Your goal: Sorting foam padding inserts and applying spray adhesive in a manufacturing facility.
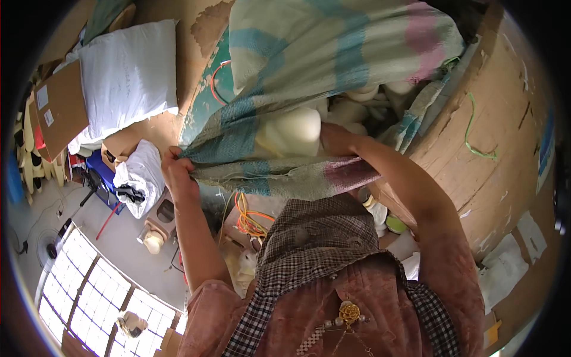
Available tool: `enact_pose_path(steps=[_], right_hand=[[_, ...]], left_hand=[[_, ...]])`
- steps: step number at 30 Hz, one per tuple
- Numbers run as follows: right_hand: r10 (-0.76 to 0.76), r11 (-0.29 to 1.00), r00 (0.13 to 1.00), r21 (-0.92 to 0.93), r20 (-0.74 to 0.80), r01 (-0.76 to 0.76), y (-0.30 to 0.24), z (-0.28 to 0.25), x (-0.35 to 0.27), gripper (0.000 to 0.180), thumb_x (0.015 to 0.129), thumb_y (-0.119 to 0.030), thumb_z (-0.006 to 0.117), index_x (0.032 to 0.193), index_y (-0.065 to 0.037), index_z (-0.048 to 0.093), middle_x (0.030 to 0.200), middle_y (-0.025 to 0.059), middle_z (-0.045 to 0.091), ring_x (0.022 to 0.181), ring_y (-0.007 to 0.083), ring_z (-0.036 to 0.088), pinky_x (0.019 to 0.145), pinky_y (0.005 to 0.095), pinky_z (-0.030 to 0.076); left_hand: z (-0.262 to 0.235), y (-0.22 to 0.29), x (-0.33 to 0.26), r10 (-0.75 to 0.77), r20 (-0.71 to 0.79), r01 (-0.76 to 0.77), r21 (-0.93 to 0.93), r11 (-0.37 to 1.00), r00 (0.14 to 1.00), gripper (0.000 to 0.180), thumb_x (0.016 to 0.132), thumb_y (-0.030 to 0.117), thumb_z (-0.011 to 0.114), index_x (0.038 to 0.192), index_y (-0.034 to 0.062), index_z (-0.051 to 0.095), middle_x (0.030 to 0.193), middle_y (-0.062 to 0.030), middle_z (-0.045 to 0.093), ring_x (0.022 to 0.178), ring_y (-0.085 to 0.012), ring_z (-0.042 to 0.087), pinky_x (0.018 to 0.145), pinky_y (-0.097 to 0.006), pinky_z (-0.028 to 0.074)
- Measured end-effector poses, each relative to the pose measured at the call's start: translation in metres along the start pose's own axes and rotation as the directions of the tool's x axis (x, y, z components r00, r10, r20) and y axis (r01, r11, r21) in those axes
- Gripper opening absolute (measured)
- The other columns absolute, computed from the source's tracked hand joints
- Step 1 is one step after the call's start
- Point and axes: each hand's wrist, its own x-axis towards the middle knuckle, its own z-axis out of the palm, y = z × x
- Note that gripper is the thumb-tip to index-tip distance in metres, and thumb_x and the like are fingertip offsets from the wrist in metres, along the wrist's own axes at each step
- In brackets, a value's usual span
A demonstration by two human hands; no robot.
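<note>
Head cam, looking down past the person's own chest: a pink top w/ a checked scarf (309, 250) and a gold brooch (349, 312) fills the lower middle.

Left hand (177, 169) is closed, pinching the rim of a big woven sack (309, 65) at its left edge; fingers curl over the cloth & bunch it. The sack is pale w/ teal and pink stripes, held open in front of the person, mouth facing the cam, the lower rim stretched between the two arms.

Right hand (334, 138) reaches over the rim into the sack mouth. Only the wrist & back of the hand show; the fingers are hidden behind a cream foam piece (291, 132), so can't tell if it's open or gripping. The hand sits right against that piece.

Inside the sack: more cream foam shapes (357, 104) piled up at the back, rounded, touching each other.

Around it: a large brown cardboard drum (493, 143) to the right, just beside the sack, w/ a bit of green string (476, 140) on its wall. Orange cable (253, 220) lies on the floor below the sack rim. To the left, a fat white bag (128, 71) leans by a flat cardboard box (59, 107); a smaller white bag (140, 175) sits lower, near the left hand but apart from it. Tiled floor patch (101, 291) bottom left, a fan (44, 247) next to it.
</note>
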Motion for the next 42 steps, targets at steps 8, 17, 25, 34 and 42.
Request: enact_pose_path(steps=[8,17,25,34,42], right_hand=[[-0.087,0.996,0.996,0.022,0.002,0.087,-0.02,0.019,0.062,0.069,0.073,-0.034,0.058,0.129,-0.001,0.034,0.131,0.0187,0.037,0.121,0.0359,0.033,0.091,0.0488,0.035],[0.14,0.977,0.99,-0.165,0.015,-0.135,-0.084,-0.016,0.075,0.081,0.061,-0.037,0.064,0.128,0.0,0.039,0.127,0.0233,0.038,0.119,0.0392,0.032,0.09,0.0544,0.031],[0.083,0.955,0.984,-0.295,0.16,-0.033,-0.092,0.013,0.091,0.06,0.062,-0.033,0.063,0.113,-0.002,0.056,0.119,0.0188,0.045,0.109,0.0328,0.039,0.084,0.0553,0.029],[-0.142,0.91,0.966,-0.412,-0.217,0.041,-0.121,0.023,0.079,0.047,0.066,-0.029,0.06,0.106,-0.004,0.061,0.117,0.0164,0.048,0.111,0.0335,0.038,0.087,0.0542,0.027],[-0.034,0.983,0.959,-0.183,-0.283,-0.019,-0.105,0.005,0.084,0.048,0.066,-0.024,0.06,0.11,-0.005,0.058,0.111,0.015,0.052,0.109,0.032,0.042,0.091,0.0507,0.026]], left_hand=[[-0.01,0.004,-0.01,0.015,0.065,-0.009,-0.09,0.996,0.998,0.026,0.046,-0.01,0.039,0.066,0.0063,0.043,0.064,0.0014,0.039,0.058,-0.0098,0.036,0.049,-0.021,0.025],[0.013,0.025,-0.054,0.072,0.285,0.095,-0.533,0.841,0.956,0.028,0.042,-0.007,0.036,0.067,0.0047,0.039,0.067,-0.0053,0.042,0.061,-0.0189,0.041,0.06,-0.026,0.037],[0.038,0.028,-0.059,0.183,0.375,0.051,-0.535,0.843,0.909,0.027,0.042,-0.005,0.037,0.068,0.0051,0.037,0.068,-0.0069,0.044,0.068,-0.0209,0.045,0.067,-0.027,0.04],[0.033,0.034,-0.054,0.171,0.244,-0.008,-0.554,0.833,0.955,0.025,0.043,-0.002,0.036,0.066,0.0068,0.033,0.069,-0.0087,0.043,0.07,-0.0239,0.045,0.07,-0.031,0.042],[0.016,0.04,-0.048,0.225,0.154,-0.109,-0.539,0.835,0.962,0.035,0.041,-0.006,0.036,0.073,0.0042,0.043,0.073,-0.0084,0.045,0.077,-0.0234,0.049,0.076,-0.031,0.043]])
